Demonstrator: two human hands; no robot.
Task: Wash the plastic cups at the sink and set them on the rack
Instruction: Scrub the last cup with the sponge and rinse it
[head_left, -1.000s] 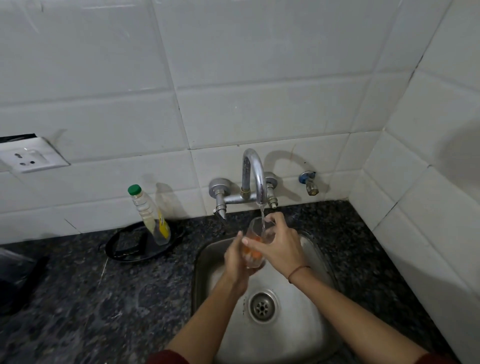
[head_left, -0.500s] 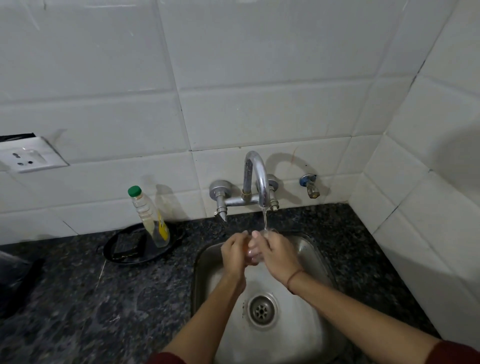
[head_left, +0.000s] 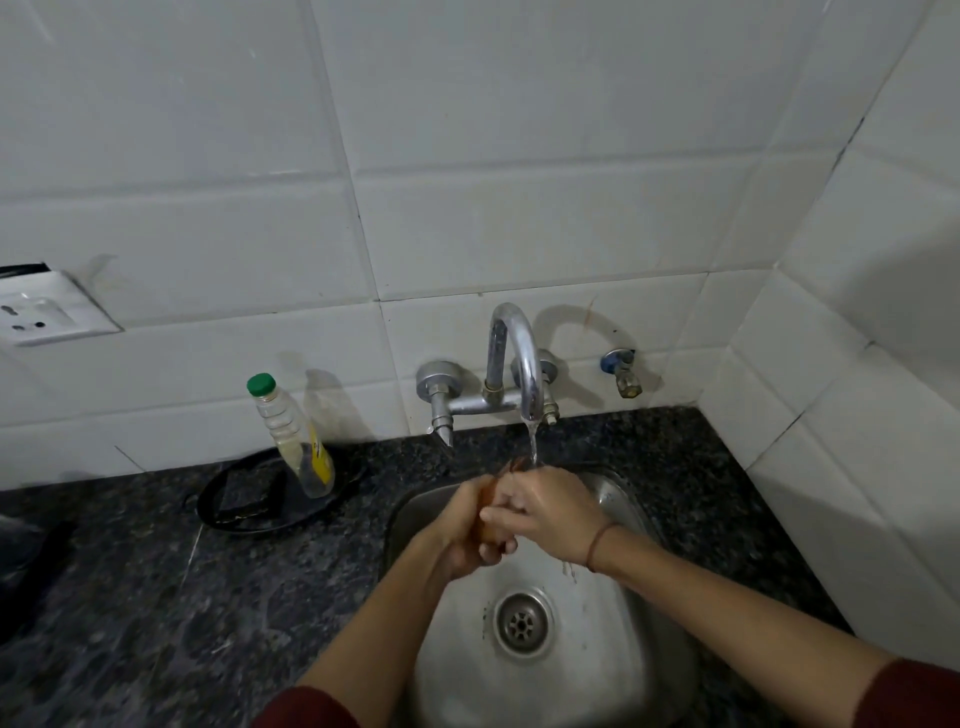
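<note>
Both hands are wrapped around an orange plastic cup (head_left: 487, 498) over the steel sink (head_left: 639, 670). My left hand (head_left: 462, 530) grips it from the left and below. From the right, my right hand (head_left: 545, 512) covers it, fingers curled over its side. Only slivers of the cup show between the fingers. Water runs from the chrome tap (head_left: 514, 364) onto the top of my right hand and the cup's rim. No rack is in view.
A clear bottle with a green cap (head_left: 291, 431) leans on a black pan (head_left: 270, 499) left of the sink. Dark granite counter (head_left: 182, 597) surrounds the basin. White tiled walls stand close behind and to the right. A wall socket (head_left: 47, 312) sits far left.
The cup was upright under the stream a second ago, its rim showing. Both hands have since lowered and closed around it, hiding most of it.
</note>
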